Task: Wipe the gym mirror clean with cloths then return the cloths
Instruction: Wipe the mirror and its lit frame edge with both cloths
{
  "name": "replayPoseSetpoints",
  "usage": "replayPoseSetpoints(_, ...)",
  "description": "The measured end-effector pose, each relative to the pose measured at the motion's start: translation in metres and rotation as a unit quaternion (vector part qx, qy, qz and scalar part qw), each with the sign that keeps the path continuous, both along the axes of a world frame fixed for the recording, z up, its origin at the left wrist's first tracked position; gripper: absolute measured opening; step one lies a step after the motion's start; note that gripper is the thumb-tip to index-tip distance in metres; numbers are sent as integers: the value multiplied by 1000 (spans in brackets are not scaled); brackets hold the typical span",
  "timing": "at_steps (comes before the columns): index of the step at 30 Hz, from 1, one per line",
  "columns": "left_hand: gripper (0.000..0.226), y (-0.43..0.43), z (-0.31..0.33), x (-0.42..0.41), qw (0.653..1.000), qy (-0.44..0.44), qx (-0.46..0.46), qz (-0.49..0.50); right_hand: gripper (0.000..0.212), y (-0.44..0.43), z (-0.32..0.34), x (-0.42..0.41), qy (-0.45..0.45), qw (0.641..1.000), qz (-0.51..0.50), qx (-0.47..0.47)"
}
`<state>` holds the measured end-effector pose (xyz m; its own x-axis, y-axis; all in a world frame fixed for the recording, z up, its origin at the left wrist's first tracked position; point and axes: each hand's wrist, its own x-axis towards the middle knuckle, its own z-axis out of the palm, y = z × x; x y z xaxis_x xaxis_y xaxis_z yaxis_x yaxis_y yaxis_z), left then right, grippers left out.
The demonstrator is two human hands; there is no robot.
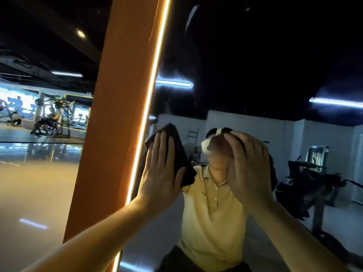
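The gym mirror [275, 65] fills the right half of the view, bordered on its left by a lit strip. My left hand [160, 173] lies flat against the glass near that edge, fingers spread, pressing a dark cloth [176, 146] that sticks out above and to the right of the fingers. My right hand [249, 169] is also flat on the mirror, further right at about the same height. A sliver of dark cloth shows at its upper edge; the rest under the palm is hidden. The glass reflects a person in a yellow polo shirt.
An orange pillar [115, 114] with a glowing light strip [149, 95] stands just left of the mirror. Beyond it lies open gym floor [35, 193] with weight machines [59, 118] far off. Reflected exercise equipment [310, 183] shows at the right.
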<state>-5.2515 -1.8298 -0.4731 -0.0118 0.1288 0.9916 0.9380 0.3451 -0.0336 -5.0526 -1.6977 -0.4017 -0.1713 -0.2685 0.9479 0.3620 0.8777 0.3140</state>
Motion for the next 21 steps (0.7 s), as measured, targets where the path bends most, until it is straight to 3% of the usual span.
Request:
replayPoseSetpoints(2,76,-20,-52,-13,995,43,-81,25,50,1,19,5,38,999,6,-25)
replayPoseSetpoints(4,77,-36,-44,-25,992,52,-107,44,51,-1,32,5,38,999,-5,-32)
replayPoseSetpoints(8,78,-21,98,-11,998,11,-23,66,61,-6,37,-2,27,999,-19,-30)
replayPoseSetpoints(11,78,-6,201,11,995,-83,33,41,58,-4,37,-1,27,999,-12,-21)
replayPoseSetpoints(13,77,3,198,19,996,-75,42,22,58,-3,45,2,27,1000,-11,-10)
replayPoseSetpoints(16,79,4,109,15,996,81,-36,25,65,-4,80,-3,40,999,-10,-9)
replayPoseSetpoints(18,80,-10,78,0,987,129,-85,42,62,-10,113,-9,63,998,6,-17)
replayPoseSetpoints(21,79,-23,148,-4,992,95,-59,67,59,-19,149,-21,76,997,8,-30)
